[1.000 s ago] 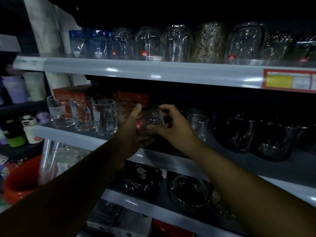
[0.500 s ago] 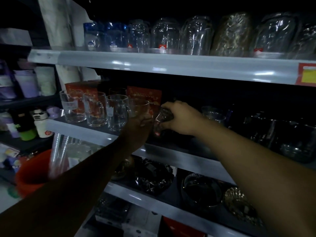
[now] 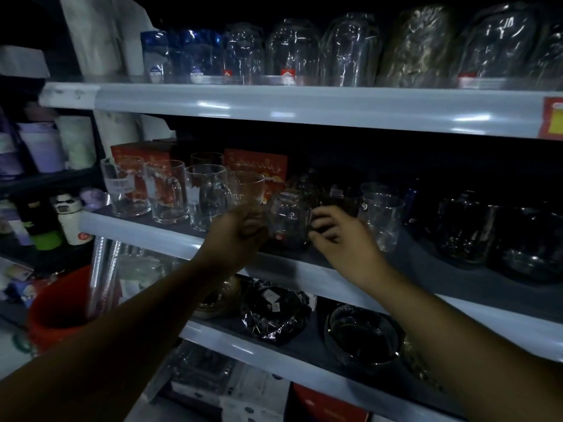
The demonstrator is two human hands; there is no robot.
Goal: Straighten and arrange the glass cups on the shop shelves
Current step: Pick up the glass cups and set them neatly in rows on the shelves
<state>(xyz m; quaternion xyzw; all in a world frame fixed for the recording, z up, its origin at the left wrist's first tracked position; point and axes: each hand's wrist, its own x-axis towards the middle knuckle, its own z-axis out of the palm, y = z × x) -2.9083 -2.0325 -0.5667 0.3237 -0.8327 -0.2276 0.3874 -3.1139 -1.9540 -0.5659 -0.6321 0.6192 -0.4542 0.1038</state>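
a rounded clear glass cup [image 3: 288,220] with a small red sticker stands on the smooth, pale-edged middle shelf [image 3: 137,234], right of a row of handled glass mugs [image 3: 166,193]. the left hand [image 3: 237,231] is curled against its left side, and i cannot tell if it grips. the right hand [image 3: 338,239] is loosely curled just beside it, grasping nothing.

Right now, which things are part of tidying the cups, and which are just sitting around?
Part of the job: the small glass cup between the left hand and right hand; the handled mugs; the middle shelf.
Just sitting around: red bucket, white bottle, red boxes, glass bowl.
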